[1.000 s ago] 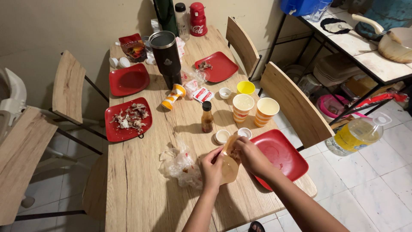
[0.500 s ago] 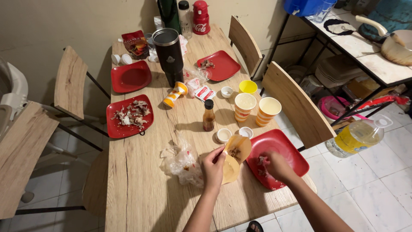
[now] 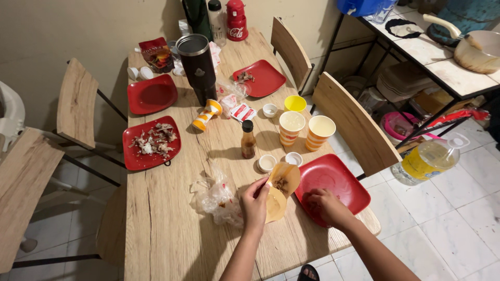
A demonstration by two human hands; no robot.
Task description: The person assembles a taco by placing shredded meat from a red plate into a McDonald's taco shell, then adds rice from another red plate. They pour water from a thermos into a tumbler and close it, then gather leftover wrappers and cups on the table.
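Pinched in the left hand [image 3: 253, 200] is a greasy tan paper wrapper [image 3: 281, 187], near edge of the wooden worktop [image 3: 172, 229]; right hand [image 3: 325, 205] rests fingers-down on the red square plate [image 3: 341, 179]. Scraps could spill if it tilts.

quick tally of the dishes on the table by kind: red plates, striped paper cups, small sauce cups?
Red plates: 4 (far left, with scraps, far right, near the right hand)
Striped paper cups: 3 (two upright, one lying on its side)
Small white sauce cups: 3 ()
Total: 10
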